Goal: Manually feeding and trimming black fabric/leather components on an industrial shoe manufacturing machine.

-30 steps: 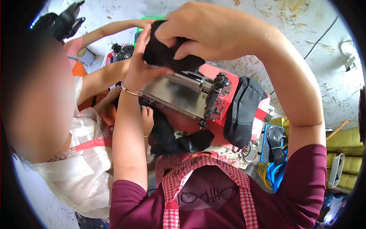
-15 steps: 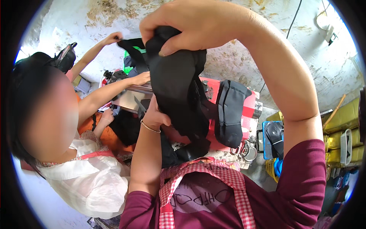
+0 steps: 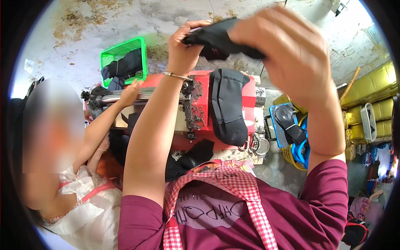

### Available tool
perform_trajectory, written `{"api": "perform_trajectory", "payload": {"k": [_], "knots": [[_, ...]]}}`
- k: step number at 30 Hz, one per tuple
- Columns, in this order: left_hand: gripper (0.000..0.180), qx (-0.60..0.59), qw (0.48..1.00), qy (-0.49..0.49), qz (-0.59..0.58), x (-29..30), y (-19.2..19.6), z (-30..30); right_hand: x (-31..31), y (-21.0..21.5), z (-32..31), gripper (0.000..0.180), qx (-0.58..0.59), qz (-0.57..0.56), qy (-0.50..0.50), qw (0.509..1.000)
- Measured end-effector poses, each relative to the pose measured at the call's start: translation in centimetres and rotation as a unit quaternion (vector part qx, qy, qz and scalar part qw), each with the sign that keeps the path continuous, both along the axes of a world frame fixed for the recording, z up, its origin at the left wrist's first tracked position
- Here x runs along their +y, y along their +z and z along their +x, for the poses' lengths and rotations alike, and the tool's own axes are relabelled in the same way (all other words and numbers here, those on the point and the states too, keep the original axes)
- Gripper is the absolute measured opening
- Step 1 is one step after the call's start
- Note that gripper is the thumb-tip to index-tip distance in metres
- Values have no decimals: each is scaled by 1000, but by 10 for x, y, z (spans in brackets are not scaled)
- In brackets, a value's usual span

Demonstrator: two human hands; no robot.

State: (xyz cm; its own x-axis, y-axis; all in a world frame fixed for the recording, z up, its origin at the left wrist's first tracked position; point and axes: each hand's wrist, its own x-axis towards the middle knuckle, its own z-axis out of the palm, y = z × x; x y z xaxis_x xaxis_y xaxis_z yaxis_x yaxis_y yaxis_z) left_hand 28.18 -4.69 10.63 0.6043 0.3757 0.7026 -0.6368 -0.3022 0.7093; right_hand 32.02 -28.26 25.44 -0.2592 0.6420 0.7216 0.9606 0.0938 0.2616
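Observation:
Raised high in front of the wall, a bunch of black socks (image 3: 223, 37) stretches nearly level between my hands. My left hand (image 3: 185, 46) is closed around its left end. At the other end, my right hand (image 3: 287, 52) laps its fingers over the cloth; it is blurred by motion, and its thumb is hidden. Below lies a neat stack of black socks (image 3: 228, 108) on the red machine (image 3: 201, 85). More black cloth (image 3: 196, 156) lies close to my apron. To the left, a co-worker's hand (image 3: 131, 92) rests by the machine's metal roller (image 3: 151, 96).
A green basket (image 3: 145, 62) with black socks stands behind the machine. At right are a blue tray (image 3: 275, 125) holding a banded black bundle, a yellow basket (image 3: 287, 156) and scissors (image 3: 246, 146). The co-worker in white (image 3: 96, 221) sits close at my left. Gold-coloured containers (image 3: 375, 83) line the far right.
Both hands have swung up and right with the black socks, which have turned from hanging down to nearly level. The co-worker's raised far hand and its black cloth have come down.

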Motion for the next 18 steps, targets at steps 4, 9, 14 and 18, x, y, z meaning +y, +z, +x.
{"api": "perform_trajectory", "payload": {"k": [4,9,14,18], "knots": [[38,47,945,46,321,-7,-40,4,-42,-86,-25,23,13,-5,-25,1000],[47,289,697,70,652,-55,-88,-34,-96,-188,-67,33,143,-270,-87,948],[61,328,641,127,682,-72,-92,-47,-94,-209,-75,50,320,-320,-103,886],[69,255,814,100,512,-82,-81,-86,-69,-203,-58,35,342,-199,-91,914]]}}
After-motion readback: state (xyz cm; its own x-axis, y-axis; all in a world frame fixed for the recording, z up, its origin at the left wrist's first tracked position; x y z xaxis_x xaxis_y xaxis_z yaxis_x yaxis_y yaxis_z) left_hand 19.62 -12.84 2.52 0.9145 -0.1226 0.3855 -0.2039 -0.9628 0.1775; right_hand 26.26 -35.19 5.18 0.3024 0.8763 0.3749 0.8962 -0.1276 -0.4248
